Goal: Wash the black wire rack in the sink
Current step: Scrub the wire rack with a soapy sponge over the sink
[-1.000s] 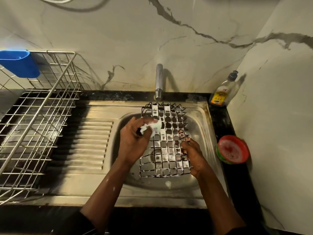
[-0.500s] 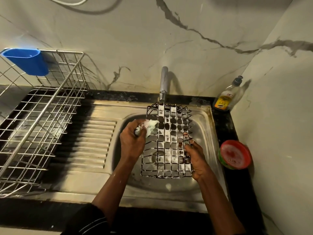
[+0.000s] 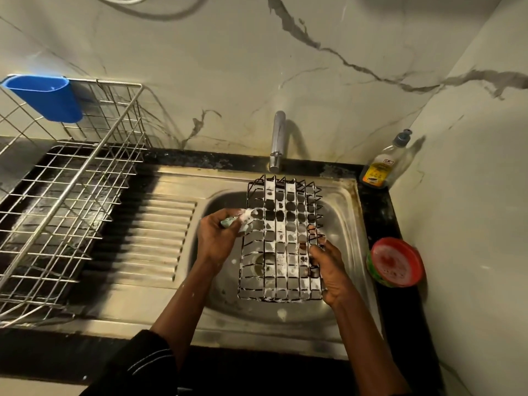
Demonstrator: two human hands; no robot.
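The black wire rack point(image 3: 281, 241), streaked with white foam, lies tilted over the steel sink point(image 3: 347, 221) bowl, its far end up near the tap point(image 3: 277, 138). My right hand point(image 3: 328, 267) grips the rack's right edge. My left hand point(image 3: 217, 232) holds a soapy sponge point(image 3: 243, 221) pressed against the rack's upper left side. Foam covers most of the sponge.
A steel dish drainer point(image 3: 65, 201) with a blue cup holder point(image 3: 48, 97) stands on the left over the ribbed draining board point(image 3: 160, 241). A dish soap bottle point(image 3: 383, 164) and a red-lidded tub point(image 3: 395, 262) sit on the black counter to the right, against the wall.
My left hand with the sponge has slid from the rack's upper middle to its left edge. The right hand keeps its grip. The camera has tilted up a little.
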